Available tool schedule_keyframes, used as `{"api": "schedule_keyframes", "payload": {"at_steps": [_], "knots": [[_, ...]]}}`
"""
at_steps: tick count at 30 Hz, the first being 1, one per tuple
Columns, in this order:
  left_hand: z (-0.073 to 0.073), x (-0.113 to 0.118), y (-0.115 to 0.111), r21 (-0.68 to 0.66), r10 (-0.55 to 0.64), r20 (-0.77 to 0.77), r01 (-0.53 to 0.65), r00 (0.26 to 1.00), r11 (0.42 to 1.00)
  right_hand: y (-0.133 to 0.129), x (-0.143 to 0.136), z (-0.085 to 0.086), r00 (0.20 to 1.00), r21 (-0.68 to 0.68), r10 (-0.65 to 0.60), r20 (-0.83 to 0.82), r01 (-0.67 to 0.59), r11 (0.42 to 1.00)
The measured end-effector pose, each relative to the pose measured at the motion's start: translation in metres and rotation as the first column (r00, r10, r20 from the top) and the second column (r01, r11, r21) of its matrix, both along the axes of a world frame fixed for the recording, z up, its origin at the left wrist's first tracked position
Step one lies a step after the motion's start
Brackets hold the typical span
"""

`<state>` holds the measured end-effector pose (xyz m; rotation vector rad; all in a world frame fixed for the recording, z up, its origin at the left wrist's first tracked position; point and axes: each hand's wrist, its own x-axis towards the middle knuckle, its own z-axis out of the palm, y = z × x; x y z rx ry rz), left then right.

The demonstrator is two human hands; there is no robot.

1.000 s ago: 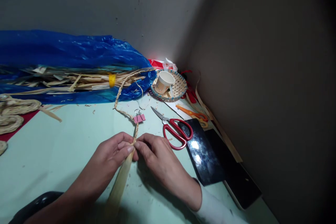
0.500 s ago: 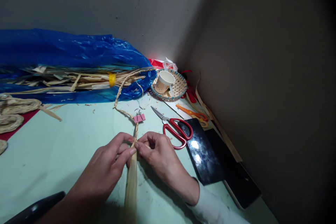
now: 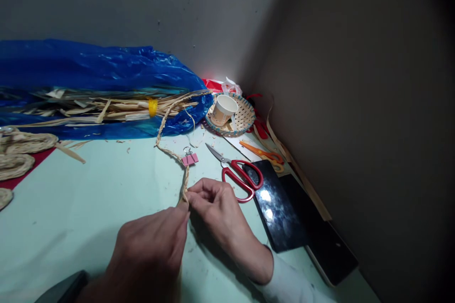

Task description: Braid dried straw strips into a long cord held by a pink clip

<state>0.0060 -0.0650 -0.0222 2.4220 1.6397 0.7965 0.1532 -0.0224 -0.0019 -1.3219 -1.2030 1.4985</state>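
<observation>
A braided straw cord [image 3: 186,178] runs down from a pink binder clip [image 3: 189,159] on the pale green table. My right hand [image 3: 216,213] pinches the cord at its lower end between thumb and forefinger. Just below and to the left, my left hand [image 3: 152,241] is closed, knuckles up, with its fingertips on the strands. It covers most of the loose strands beneath; only a thin bit shows by its lower edge. Above the clip the braid bends left and then up to the blue bag. Red-handled scissors [image 3: 238,175] lie right of my hands.
A blue plastic bag [image 3: 106,64] of dry straw tied with a yellow band [image 3: 152,107] lies along the wall. A paper cup [image 3: 223,110] sits in a woven basket [image 3: 245,112]. Orange scissors [image 3: 265,154] and a shiny black tablet-like slab [image 3: 273,208] lie right. Coiled braids [image 3: 24,144] are left.
My left hand has turned over, knuckles up, and moved slightly down and right, covering the wide strand that showed below. My right hand keeps its pinch at nearly the same spot.
</observation>
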Motion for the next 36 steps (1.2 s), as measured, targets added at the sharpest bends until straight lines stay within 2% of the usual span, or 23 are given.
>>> {"api": "schedule_keyframes", "payload": {"at_steps": [2,5,8,11,13,14,15,16,17,18,19,21,22,23,24,26,28,31,33,36], "knots": [[-0.006,-0.003,-0.002,0.132,-0.119,-0.235,0.153,0.965,0.979,0.001,0.003,0.002,0.993,-0.068,0.022,-0.112,-0.03,0.997],[-0.008,-0.007,0.001,0.256,-0.151,-0.417,0.276,0.896,0.927,0.001,0.007,0.002,0.981,-0.124,0.076,-0.176,-0.099,0.987],[-0.006,-0.005,0.003,0.358,-0.163,-0.425,0.331,0.89,0.873,0.002,0.009,-0.001,0.968,-0.137,0.08,-0.237,-0.115,0.984],[-0.004,-0.003,0.002,0.36,-0.206,-0.314,0.317,0.927,0.877,0.003,0.01,-0.003,0.955,-0.151,0.063,-0.29,-0.11,0.982],[-0.001,-0.004,0.003,0.253,-0.267,-0.125,0.291,0.956,0.923,0.002,0.011,-0.001,0.962,-0.146,0.078,-0.263,-0.12,0.982],[0.002,-0.005,0.005,0.177,-0.261,0.002,0.257,0.965,0.95,0.002,0.012,0.0,0.964,-0.138,0.084,-0.252,-0.122,0.983],[0.006,-0.007,0.009,0.078,-0.215,0.136,0.206,0.967,0.975,0.001,0.013,0.001,0.963,-0.133,0.087,-0.256,-0.125,0.983],[0.01,-0.009,0.013,-0.034,-0.119,0.26,0.132,0.958,0.991,0.001,0.014,0.002,0.958,-0.131,0.084,-0.273,-0.124,0.984],[0.014,-0.01,0.019,-0.176,-0.004,0.355,0.072,0.935,0.982,0.001,0.014,0.002,0.953,-0.136,0.077,-0.295,-0.122,0.983],[0.017,-0.01,0.025,-0.349,0.108,0.434,0.056,0.895,0.935,0.0,0.015,0.002,0.945,-0.148,0.069,-0.319,-0.121,0.982],[0.02,-0.009,0.032,-0.501,0.178,0.509,0.121,0.842,0.857,0.0,0.015,0.002,0.938,-0.163,0.063,-0.342,-0.125,0.979],[0.022,-0.006,0.043,-0.663,0.28,0.633,0.32,0.721,0.677,0.0,0.015,0.001,0.929,-0.185,0.05,-0.366,-0.125,0.975],[0.021,-0.004,0.047,-0.694,0.332,0.669,0.398,0.665,0.6,0.0,0.015,0.0,0.931,-0.181,0.045,-0.362,-0.117,0.977],[0.019,-0.001,0.05,-0.708,0.382,0.685,0.445,0.62,0.548,0.0,0.015,0.0,0.937,-0.167,0.047,-0.346,-0.111,0.98],[0.017,0.0,0.051,-0.716,0.42,0.69,0.471,0.59,0.515,0.0,0.015,-0.001,0.947,-0.148,0.054,-0.318,-0.106,0.983],[0.011,0.002,0.053,-0.725,0.46,0.687,0.488,0.562,0.486,-0.001,0.016,-0.001,0.966,-0.103,0.09,-0.244,-0.118,0.988],[0.005,0.001,0.051,-0.714,0.443,0.698,0.504,0.563,0.485,-0.003,0.017,0.001,0.982,-0.04,0.136,-0.132,-0.142,0.989],[0.001,-0.002,0.047,-0.715,0.435,0.69,0.45,0.578,0.536,-0.009,0.019,0.007,0.972,0.102,0.145,0.184,-0.166,0.981],[-0.001,-0.003,0.045,-0.723,0.447,0.672,0.393,0.591,0.568,-0.013,0.02,0.013,0.91,0.153,0.126,0.394,-0.2,0.968],[-0.003,-0.005,0.043,-0.736,0.469,0.653,0.353,0.594,0.578,-0.017,0.02,0.02,0.807,0.147,0.121,0.577,-0.249,0.957]]}}
